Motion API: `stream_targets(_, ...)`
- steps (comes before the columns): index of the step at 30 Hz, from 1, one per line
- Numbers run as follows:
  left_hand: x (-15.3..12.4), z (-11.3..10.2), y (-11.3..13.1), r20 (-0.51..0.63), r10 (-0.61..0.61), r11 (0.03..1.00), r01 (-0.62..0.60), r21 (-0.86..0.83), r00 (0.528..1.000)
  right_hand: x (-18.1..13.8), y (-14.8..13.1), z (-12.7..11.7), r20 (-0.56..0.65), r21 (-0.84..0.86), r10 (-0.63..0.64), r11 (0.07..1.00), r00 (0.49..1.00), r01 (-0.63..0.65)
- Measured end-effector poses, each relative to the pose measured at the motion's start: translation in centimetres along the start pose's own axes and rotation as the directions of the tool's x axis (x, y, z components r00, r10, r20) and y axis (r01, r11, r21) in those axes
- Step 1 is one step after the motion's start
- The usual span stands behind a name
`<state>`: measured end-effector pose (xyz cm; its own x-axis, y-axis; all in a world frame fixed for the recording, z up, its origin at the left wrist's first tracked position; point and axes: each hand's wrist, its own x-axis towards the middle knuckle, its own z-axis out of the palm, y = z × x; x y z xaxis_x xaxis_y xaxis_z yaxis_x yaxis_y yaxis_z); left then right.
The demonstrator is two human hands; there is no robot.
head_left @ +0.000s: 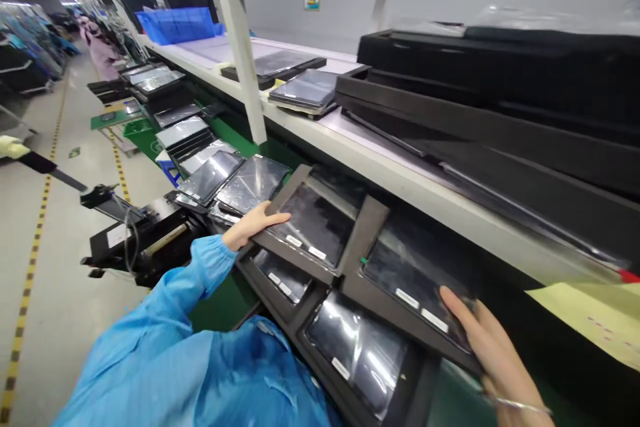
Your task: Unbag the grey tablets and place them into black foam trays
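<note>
Two dark, glossy rectangular panels: side by side at the centre of the frame, the left one [320, 220] and the right one [415, 263] in separate compartments of a black foam tray [369, 223]; small white labels line their near edges.
Left hand [254, 223]: clamped on the tray's left edge, thumb on top, the other fingers mostly hidden.
Right hand [495, 340]: clamped on the tray's right end at lower right, thumb over the corner of the right panel; a thin metallic bracelet [523, 405] circles the wrist.
Lower tray: a second black foam tray [313, 301] at lower centre, holding two more glossy dark panels, one at its left [281, 277] and one at its right [357, 353].
Left of the trays: film-covered flat panels [256, 180], touching and overlapping.
Bench: a long white-edged bench [410, 190] across the upper right, bearing stacked black trays [500, 70] and a blue plastic bin [177, 25].
Right edge: a pale yellow sheet [595, 320].
Sleeve: loose light-blue cloth [213, 267], lower left.
Floor: pale, with yellow-and-black striped tape [24, 320] at far left.
</note>
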<state>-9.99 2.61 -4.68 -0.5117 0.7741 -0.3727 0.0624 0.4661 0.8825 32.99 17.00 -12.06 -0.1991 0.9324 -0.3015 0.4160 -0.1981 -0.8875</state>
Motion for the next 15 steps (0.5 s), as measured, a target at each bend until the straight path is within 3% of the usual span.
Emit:
stream_targets(1, -0.6, -3.2, -1.0, -0.062, 0.013, 1.0, -0.012, 0.014, 0.998, -0.5, -2.0, 2.5, 0.038, -0.034, -0.028, 0.999, 0.999, 0.03)
stream_targets(3, -1.0, -9.9, -2.8, -0.165, 0.05, 0.998, -0.043, 0.046, 0.985, -1.0, -6.0, 8.1, 0.127, -0.163, -0.193, 0.963, 0.973, 0.213)
stream_targets(5, -0.6, -16.9, -4.2, -0.238, 0.077, 0.995, -0.061, 0.075, 0.968, -0.9, -9.5, 14.0, 0.229, -0.245, -0.341, 0.886, 0.912, 0.393)
stream_targets(9, 2.0, -29.1, -5.8, -0.331, 0.084, 0.991, -0.044, 0.129, 0.94, -0.5, -15.3, 25.4, 0.383, -0.237, -0.449, 0.797, 0.807, 0.556)
stream_targets(12, 4.8, -34.2, -6.3, -0.371, 0.096, 0.982, -0.027, 0.186, 0.924, -0.1, -18.4, 31.6, 0.437, -0.301, -0.468, 0.729, 0.768, 0.615)
stream_targets(15, 7.7, -35.6, -7.0, -0.386, 0.106, 0.963, 0.002, 0.27, 0.917, 0.5, -20.1, 35.6, 0.454, -0.428, -0.422, 0.668, 0.784, 0.608)
